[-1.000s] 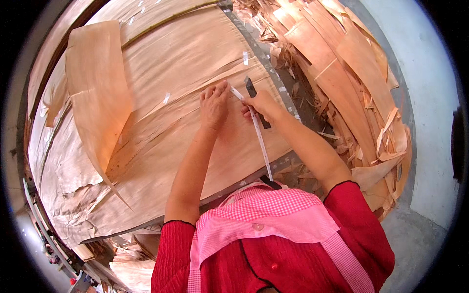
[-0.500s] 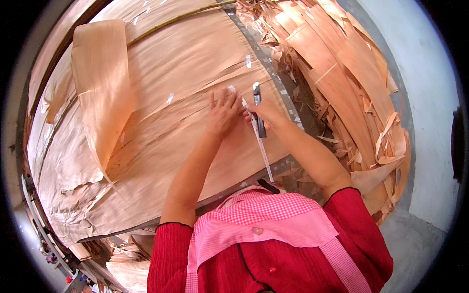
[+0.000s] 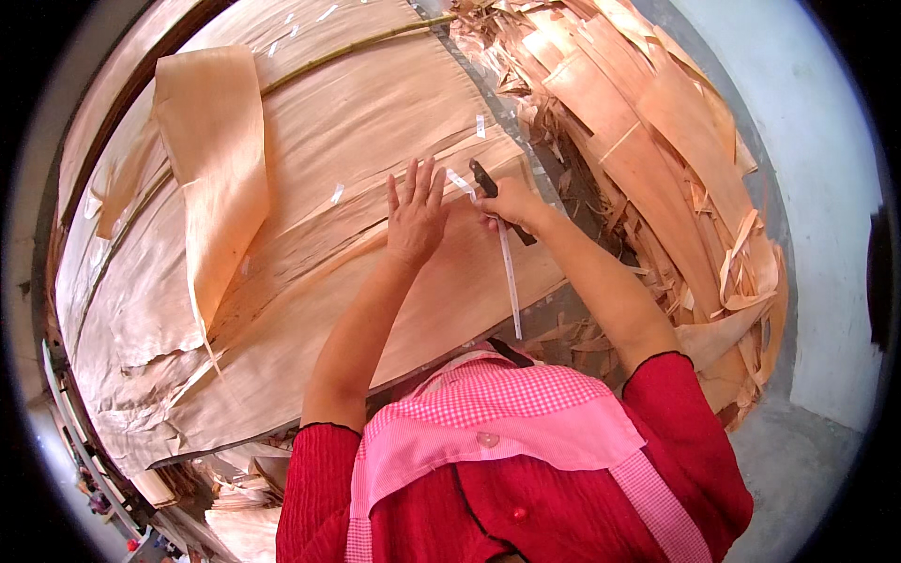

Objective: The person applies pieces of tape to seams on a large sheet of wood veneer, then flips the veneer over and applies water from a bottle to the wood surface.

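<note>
- Left hand [image 3: 416,223] had shifted from the white tape [image 3: 509,267], empty, fingers splayed over veneer [image 3: 450,277].
- Right hand [image 3: 512,205] curled round a black tool [image 3: 482,177], tape just below.
- Flat palm pressure likely served best.

Veneer sheets [image 3: 375,113]: matt wood, wrinkled. White strip [image 3: 510,277]: smooth, paper-like. Apron [image 3: 526,436]: matt cloth.

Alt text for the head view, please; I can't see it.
The right hand holds a dark tool and a white strip over tan veneer; the left hand is spread open nearby. Loose veneer pieces lie heaped to the right.
</note>
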Available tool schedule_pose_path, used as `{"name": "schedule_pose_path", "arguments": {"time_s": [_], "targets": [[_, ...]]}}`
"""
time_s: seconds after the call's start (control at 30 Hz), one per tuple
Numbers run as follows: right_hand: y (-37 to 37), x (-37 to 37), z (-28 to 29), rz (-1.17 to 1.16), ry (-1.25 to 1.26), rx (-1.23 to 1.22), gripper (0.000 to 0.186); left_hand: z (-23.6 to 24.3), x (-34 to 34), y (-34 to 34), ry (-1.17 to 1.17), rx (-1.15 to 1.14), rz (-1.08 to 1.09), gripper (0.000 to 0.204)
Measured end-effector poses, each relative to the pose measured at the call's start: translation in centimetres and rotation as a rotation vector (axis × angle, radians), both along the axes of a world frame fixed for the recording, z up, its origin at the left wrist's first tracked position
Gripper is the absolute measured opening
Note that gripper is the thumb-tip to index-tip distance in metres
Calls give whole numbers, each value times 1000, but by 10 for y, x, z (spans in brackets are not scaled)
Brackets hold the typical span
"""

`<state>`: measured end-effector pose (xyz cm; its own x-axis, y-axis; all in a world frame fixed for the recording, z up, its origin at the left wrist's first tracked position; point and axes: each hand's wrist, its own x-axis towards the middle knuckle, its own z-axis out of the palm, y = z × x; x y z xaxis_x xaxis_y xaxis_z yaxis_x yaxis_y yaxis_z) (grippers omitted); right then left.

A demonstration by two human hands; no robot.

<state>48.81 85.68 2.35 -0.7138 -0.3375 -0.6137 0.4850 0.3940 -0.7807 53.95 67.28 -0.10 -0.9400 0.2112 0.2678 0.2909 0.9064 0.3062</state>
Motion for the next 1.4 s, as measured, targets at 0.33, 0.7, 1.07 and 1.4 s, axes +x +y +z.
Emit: {"name": "schedule_pose_path", "arguments": {"time_s": [0.33, 0.7, 1.07, 1.4], "targets": [[-6, 21, -13, -358, -90, -122, 12, -27, 14, 23, -71, -46, -128, 54], [50, -35, -18, 401, 740, 993, 11, -34, 11, 31, -64, -31, -60, 59], [70, 11, 76, 153, 339, -166, 12, -19, 90, 29, -307, -15, -204, 67], [-47, -40, 0, -78, 51, -247, 16, -48, -41, -51, -28, 8, 96, 44]]}}
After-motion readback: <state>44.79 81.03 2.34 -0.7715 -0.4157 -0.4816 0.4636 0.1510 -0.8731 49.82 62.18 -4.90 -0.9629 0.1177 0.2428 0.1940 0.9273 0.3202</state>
